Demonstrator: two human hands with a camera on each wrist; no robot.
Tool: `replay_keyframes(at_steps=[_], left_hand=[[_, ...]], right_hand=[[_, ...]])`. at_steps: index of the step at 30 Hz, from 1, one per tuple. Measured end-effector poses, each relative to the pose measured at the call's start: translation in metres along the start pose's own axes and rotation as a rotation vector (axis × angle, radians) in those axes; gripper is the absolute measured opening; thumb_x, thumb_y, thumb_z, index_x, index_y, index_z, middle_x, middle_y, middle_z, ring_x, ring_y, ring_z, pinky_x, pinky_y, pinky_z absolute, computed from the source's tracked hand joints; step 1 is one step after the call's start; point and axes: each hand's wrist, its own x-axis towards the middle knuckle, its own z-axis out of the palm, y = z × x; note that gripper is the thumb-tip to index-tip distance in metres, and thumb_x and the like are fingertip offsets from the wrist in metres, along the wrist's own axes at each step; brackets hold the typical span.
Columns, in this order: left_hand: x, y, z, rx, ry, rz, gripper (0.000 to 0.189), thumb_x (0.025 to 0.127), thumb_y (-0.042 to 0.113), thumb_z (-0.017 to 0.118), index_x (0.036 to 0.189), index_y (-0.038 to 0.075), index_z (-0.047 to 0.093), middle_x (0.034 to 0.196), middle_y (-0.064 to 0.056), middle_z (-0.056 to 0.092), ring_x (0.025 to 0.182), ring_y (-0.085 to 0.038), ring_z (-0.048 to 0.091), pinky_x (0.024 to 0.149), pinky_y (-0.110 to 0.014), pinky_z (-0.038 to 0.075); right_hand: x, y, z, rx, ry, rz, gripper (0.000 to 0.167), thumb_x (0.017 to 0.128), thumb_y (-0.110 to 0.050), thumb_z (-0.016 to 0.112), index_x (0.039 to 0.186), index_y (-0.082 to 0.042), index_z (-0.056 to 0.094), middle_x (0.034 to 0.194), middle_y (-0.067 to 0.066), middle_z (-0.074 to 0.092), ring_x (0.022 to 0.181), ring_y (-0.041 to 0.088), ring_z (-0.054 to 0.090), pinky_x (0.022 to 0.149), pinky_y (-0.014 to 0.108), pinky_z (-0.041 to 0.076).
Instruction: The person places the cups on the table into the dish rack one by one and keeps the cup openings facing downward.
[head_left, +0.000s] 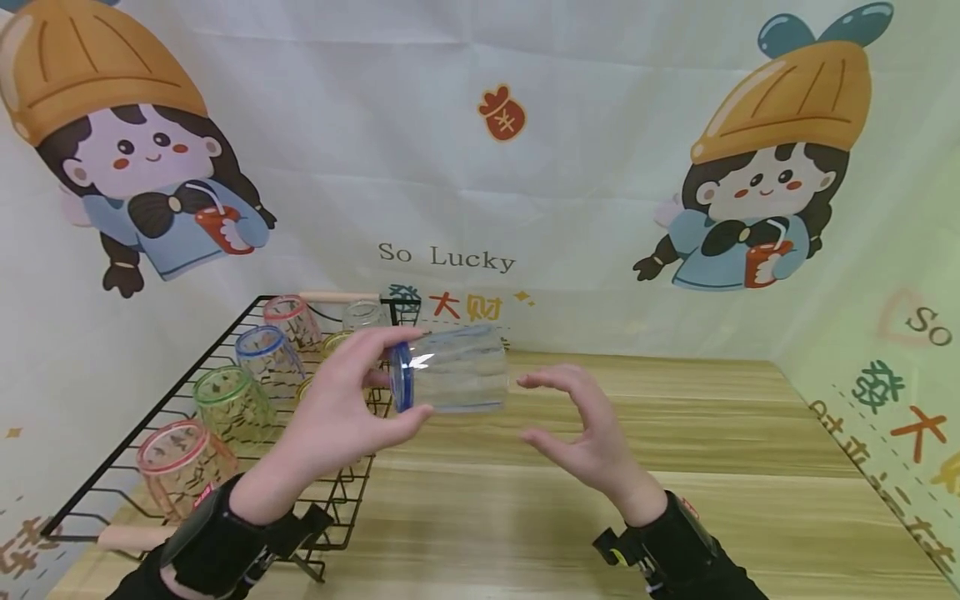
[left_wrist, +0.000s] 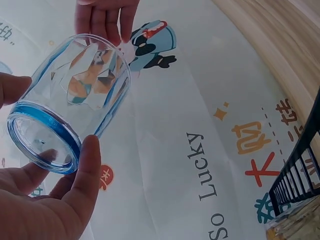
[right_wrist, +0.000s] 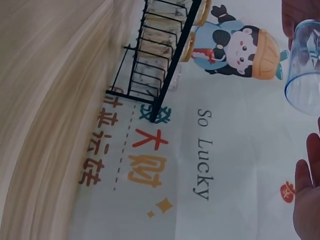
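A clear drinking glass (head_left: 461,371) with a thick blue base lies on its side in the air, its mouth pointing right. My left hand (head_left: 345,400) grips it at the blue base, fingers above and thumb below in the head view. In the left wrist view the fingers curl about the glass's base (left_wrist: 47,135). Just right of the mouth is my right hand (head_left: 581,425), thumb and fingers spread apart, with a small gap to the glass. The right wrist view shows part of the glass (right_wrist: 305,75) and the right hand (right_wrist: 307,200) at its edge.
A black wire rack (head_left: 352,500) with wooden handles stands on the left of the wooden table (head_left: 600,533). Upturned glasses with red (head_left: 180,458), green (head_left: 232,404) and blue (head_left: 266,358) bases stand in it, with several others. A printed cloth (head_left: 585,208) hangs behind.
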Motion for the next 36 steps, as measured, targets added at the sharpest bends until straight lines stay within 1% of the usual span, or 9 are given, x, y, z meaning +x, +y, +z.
replay_keyframes(at_steps=[7, 15, 20, 25, 26, 28, 30, 34, 36], left_hand=[[-0.005, -0.005, -0.012, 0.063, -0.004, -0.009, 0.071, 0.075, 0.015, 0.086, 0.138, 0.011, 0.054, 0.123, -0.006, 0.057, 0.088, -0.017, 0.065, 0.078, -0.034, 0.059], [-0.013, -0.007, -0.030, 0.149, -0.039, -0.056, 0.070, 0.076, 0.018, 0.085, 0.138, 0.013, 0.054, 0.126, -0.009, 0.055, 0.088, -0.020, 0.066, 0.074, -0.034, 0.059], [-0.020, -0.011, -0.041, 0.177, -0.062, -0.094, 0.069, 0.077, 0.022, 0.085, 0.138, 0.015, 0.054, 0.129, -0.010, 0.055, 0.088, -0.024, 0.066, 0.073, -0.039, 0.057], [-0.027, -0.016, -0.053, 0.232, -0.077, -0.125, 0.073, 0.075, 0.027, 0.087, 0.139, 0.013, 0.054, 0.128, -0.013, 0.056, 0.087, -0.025, 0.066, 0.072, -0.040, 0.056], [-0.028, -0.017, -0.055, 0.239, -0.082, -0.131, 0.074, 0.075, 0.027, 0.087, 0.139, 0.013, 0.054, 0.128, -0.013, 0.056, 0.087, -0.025, 0.065, 0.073, -0.041, 0.056], [-0.031, -0.020, -0.059, 0.258, -0.090, -0.132, 0.075, 0.074, 0.028, 0.088, 0.139, 0.012, 0.054, 0.127, -0.014, 0.057, 0.087, -0.025, 0.065, 0.073, -0.043, 0.056], [-0.034, -0.022, -0.063, 0.270, -0.100, -0.135, 0.075, 0.074, 0.027, 0.088, 0.138, 0.011, 0.054, 0.127, -0.015, 0.057, 0.087, -0.026, 0.066, 0.073, -0.045, 0.057], [-0.039, -0.028, -0.069, 0.297, -0.120, -0.141, 0.075, 0.073, 0.028, 0.088, 0.137, 0.010, 0.055, 0.128, -0.018, 0.057, 0.085, -0.025, 0.066, 0.069, -0.043, 0.057], [-0.041, -0.030, -0.072, 0.313, -0.126, -0.135, 0.074, 0.072, 0.027, 0.089, 0.136, 0.009, 0.055, 0.127, -0.018, 0.058, 0.082, -0.022, 0.063, 0.065, -0.038, 0.055]], right_hand=[[-0.010, 0.007, -0.008, -0.030, -0.063, 0.039, 0.061, 0.093, -0.036, 0.070, 0.134, 0.007, 0.053, 0.131, 0.016, 0.060, 0.122, 0.026, 0.053, 0.106, 0.033, 0.040], [-0.019, 0.012, -0.020, -0.066, -0.107, 0.072, 0.067, 0.092, -0.040, 0.069, 0.137, 0.006, 0.051, 0.134, 0.016, 0.059, 0.125, 0.025, 0.052, 0.110, 0.033, 0.037], [-0.028, 0.015, -0.030, -0.091, -0.147, 0.150, 0.070, 0.091, -0.043, 0.069, 0.138, 0.004, 0.050, 0.135, 0.016, 0.058, 0.127, 0.024, 0.050, 0.112, 0.032, 0.034], [-0.036, 0.018, -0.039, -0.108, -0.189, 0.214, 0.070, 0.088, -0.038, 0.074, 0.139, 0.003, 0.050, 0.136, 0.014, 0.057, 0.128, 0.024, 0.048, 0.113, 0.032, 0.032], [-0.038, 0.018, -0.040, -0.110, -0.194, 0.218, 0.070, 0.086, -0.033, 0.077, 0.139, 0.003, 0.050, 0.136, 0.014, 0.057, 0.128, 0.024, 0.049, 0.113, 0.032, 0.033], [-0.040, 0.019, -0.043, -0.122, -0.202, 0.224, 0.070, 0.087, -0.036, 0.075, 0.139, 0.003, 0.050, 0.136, 0.015, 0.057, 0.128, 0.024, 0.049, 0.113, 0.031, 0.033], [-0.043, 0.020, -0.045, -0.132, -0.211, 0.238, 0.072, 0.083, -0.031, 0.079, 0.140, 0.002, 0.050, 0.137, 0.014, 0.057, 0.129, 0.023, 0.048, 0.113, 0.031, 0.032], [-0.048, 0.020, -0.048, -0.148, -0.227, 0.258, 0.077, 0.075, -0.012, 0.084, 0.141, 0.003, 0.048, 0.138, 0.015, 0.056, 0.130, 0.024, 0.047, 0.114, 0.030, 0.030], [-0.050, 0.020, -0.049, -0.153, -0.234, 0.267, 0.080, 0.071, -0.006, 0.084, 0.142, 0.003, 0.047, 0.138, 0.015, 0.056, 0.130, 0.024, 0.047, 0.114, 0.029, 0.030]])
